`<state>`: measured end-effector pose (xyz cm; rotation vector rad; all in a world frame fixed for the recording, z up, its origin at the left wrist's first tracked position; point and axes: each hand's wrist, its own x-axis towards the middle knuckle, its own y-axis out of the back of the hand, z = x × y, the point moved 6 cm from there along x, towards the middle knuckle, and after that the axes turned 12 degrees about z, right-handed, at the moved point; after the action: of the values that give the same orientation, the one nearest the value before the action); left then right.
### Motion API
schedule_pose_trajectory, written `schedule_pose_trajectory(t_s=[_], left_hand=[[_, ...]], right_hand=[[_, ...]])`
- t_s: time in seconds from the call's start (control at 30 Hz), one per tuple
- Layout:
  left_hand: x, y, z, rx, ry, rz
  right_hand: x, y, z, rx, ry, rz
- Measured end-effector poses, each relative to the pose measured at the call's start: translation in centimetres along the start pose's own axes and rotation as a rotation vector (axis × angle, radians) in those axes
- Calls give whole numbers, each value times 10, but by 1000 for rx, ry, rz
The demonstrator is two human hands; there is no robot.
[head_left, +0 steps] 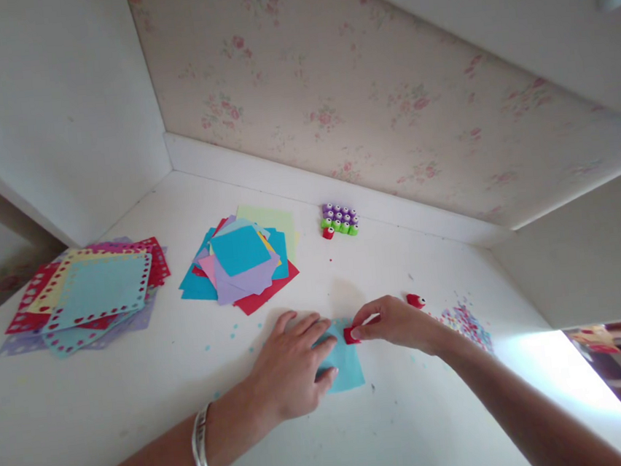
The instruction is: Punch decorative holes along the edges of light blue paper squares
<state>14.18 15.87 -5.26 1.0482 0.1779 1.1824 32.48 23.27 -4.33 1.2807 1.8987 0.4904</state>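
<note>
Currently | left hand (296, 370): on blue sheet (349, 372) | right fingers (371, 307): red punch (347, 336)

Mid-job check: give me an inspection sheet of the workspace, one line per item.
Surface: white tabletop, dotted with specks and loose paper bits.
Job's things: light blue sheet under the left hand; small red block at its upper right corner.
Clutter: plain paper pile, heart-bordered paper pile, purple, green and red eyed pieces, a lone red eyed piece, confetti heap.
Hands: left hand spread on the sheet; right hand pinching the red block.
Cables: nothing seen on the tabletop.
Surroundings: floral wall behind; blurred items at far right.
</note>
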Motion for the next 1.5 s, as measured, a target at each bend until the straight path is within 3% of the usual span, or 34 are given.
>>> schedule_pose_trajectory(t_s=[0.27,0.7,1.23,1.5], left_hand=[[0,0,1,2,3,-6],[0,-1,0,12,0,-24],[2,1,1,32,-18,-27],[1,1,1,57,-30,-16]], right_hand=[[6,-3,5,11,-66,-34],[6,0,4,-63,-64,17],[9,-1,0,-86,-60,-28],[1,16,-1,3,-81,-171]])
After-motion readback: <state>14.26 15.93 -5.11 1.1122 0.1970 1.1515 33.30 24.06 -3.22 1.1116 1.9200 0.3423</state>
